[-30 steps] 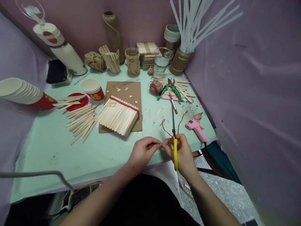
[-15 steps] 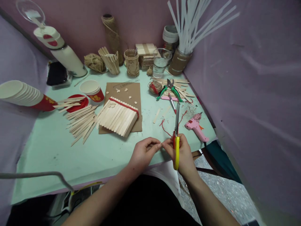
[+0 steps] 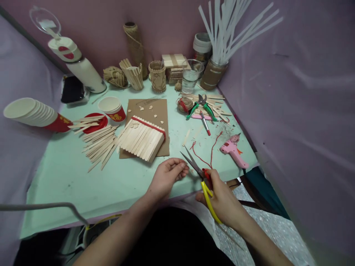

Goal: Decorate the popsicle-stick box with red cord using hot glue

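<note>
My right hand (image 3: 222,195) holds a pair of scissors (image 3: 206,194) with red and yellow handles; the blades are slightly apart and point up and left. Fingertips pinched together, my left hand (image 3: 169,175) is left of the blades; anything between its fingers is too small to make out. Beyond it, a flat piece made of wooden sticks (image 3: 141,138) with a red cord band rests on brown cardboard (image 3: 148,105). A red string (image 3: 212,149) lies on the table beyond the scissors.
A pink glue gun (image 3: 233,151) lies at the right, near green-handled pruners (image 3: 203,107) and a pen (image 3: 205,123). Loose sticks (image 3: 98,144), a paper cup (image 3: 112,109) and stacked cups (image 3: 36,114) are at the left. A glass of water (image 3: 190,79) stands at the back.
My hands have moved apart. The scissors, upright and closed before, are now tilted to the left with blades parted. The view has shifted slightly.
</note>
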Demonstrator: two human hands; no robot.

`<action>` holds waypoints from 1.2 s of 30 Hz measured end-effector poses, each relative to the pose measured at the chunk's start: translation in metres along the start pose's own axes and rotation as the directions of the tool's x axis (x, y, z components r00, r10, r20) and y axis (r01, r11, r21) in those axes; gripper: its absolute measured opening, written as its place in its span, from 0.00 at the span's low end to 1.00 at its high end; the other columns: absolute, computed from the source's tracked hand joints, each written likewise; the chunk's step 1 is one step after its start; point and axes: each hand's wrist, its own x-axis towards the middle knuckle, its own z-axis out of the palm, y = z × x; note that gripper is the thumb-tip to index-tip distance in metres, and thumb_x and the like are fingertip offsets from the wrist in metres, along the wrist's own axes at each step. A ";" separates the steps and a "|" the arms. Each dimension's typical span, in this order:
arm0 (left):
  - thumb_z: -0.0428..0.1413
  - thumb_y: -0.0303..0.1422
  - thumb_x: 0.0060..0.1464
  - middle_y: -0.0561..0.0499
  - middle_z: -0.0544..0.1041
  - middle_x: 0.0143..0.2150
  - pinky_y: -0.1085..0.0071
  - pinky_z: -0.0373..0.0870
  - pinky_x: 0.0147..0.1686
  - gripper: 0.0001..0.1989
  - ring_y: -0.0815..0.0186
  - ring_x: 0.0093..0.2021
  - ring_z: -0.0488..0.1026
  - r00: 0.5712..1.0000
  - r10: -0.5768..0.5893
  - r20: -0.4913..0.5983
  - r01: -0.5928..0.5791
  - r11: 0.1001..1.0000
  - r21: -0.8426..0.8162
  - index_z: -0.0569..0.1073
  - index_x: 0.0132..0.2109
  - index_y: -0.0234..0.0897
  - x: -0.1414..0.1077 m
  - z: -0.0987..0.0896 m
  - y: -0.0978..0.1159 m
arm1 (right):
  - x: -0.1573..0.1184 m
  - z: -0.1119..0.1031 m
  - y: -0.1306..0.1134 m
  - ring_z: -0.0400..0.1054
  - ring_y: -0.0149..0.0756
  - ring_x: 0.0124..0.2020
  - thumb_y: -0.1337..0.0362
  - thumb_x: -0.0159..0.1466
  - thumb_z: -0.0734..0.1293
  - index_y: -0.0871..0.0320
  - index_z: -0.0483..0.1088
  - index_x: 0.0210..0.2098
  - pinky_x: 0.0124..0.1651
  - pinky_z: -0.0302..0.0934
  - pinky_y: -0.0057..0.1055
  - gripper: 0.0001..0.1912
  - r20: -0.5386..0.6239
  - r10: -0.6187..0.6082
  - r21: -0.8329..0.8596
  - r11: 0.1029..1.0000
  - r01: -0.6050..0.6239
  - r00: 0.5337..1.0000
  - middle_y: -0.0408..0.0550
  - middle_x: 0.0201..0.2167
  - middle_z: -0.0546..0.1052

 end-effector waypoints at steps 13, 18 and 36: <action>0.71 0.38 0.36 0.53 0.75 0.27 0.76 0.67 0.32 0.18 0.74 0.27 0.70 1.000 -0.005 0.017 0.007 0.992 -0.124 0.74 0.31 0.32 -0.008 0.007 -0.005 | -0.007 0.006 -0.005 0.72 0.49 0.43 0.60 0.56 0.67 0.55 0.58 0.51 0.38 0.59 0.35 0.25 0.011 0.014 -0.104 0.994 -0.013 1.000 0.51 0.39 0.75; 0.71 0.37 0.37 0.52 0.75 0.28 0.76 0.68 0.32 0.18 0.74 0.28 0.69 0.999 -0.009 0.034 0.014 0.989 -0.148 0.74 0.32 0.32 -0.010 0.007 -0.009 | -0.009 0.007 -0.006 0.72 0.48 0.42 0.60 0.57 0.67 0.56 0.57 0.51 0.36 0.59 0.33 0.25 0.023 0.025 -0.097 0.995 -0.023 0.999 0.50 0.37 0.75; 0.72 0.39 0.33 0.52 0.75 0.25 0.76 0.68 0.32 0.21 0.74 0.27 0.70 0.998 -0.057 0.035 0.060 0.991 -0.116 0.73 0.30 0.30 -0.009 0.009 -0.010 | -0.008 0.013 0.008 0.72 0.43 0.31 0.61 0.61 0.62 0.51 0.52 0.36 0.33 0.56 0.31 0.10 0.083 0.037 0.000 0.999 -0.037 0.996 0.45 0.26 0.74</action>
